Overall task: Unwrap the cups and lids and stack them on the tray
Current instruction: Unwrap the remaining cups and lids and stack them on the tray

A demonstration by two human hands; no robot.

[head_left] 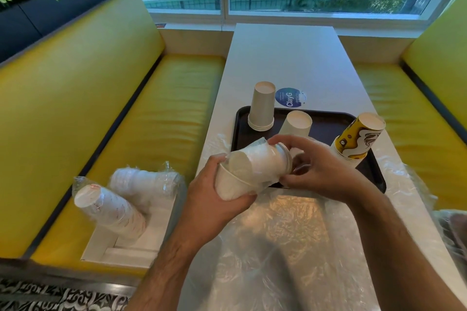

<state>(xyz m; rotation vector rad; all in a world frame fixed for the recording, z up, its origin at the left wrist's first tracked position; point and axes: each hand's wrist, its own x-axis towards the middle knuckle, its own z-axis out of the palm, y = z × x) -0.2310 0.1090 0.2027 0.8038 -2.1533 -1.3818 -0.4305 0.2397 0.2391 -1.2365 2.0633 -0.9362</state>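
Note:
My left hand (209, 197) grips a stack of white cups and lids (252, 169) still in clear plastic wrap, held tilted over the near edge of the dark tray (326, 118). My right hand (318, 169) pinches the wrap at the stack's far end. On the tray stand an upside-down stack of white cups (262, 106), a second white upside-down cup stack (297, 124) and a yellow patterned cup stack (358, 139) at the right edge.
Loose clear plastic wrap (290, 235) lies on the white table (290, 58) in front of me. Two wrapped cup sleeves (111, 207) stick out of a white box (131, 242) on the yellow bench at left. Another yellow bench is at right.

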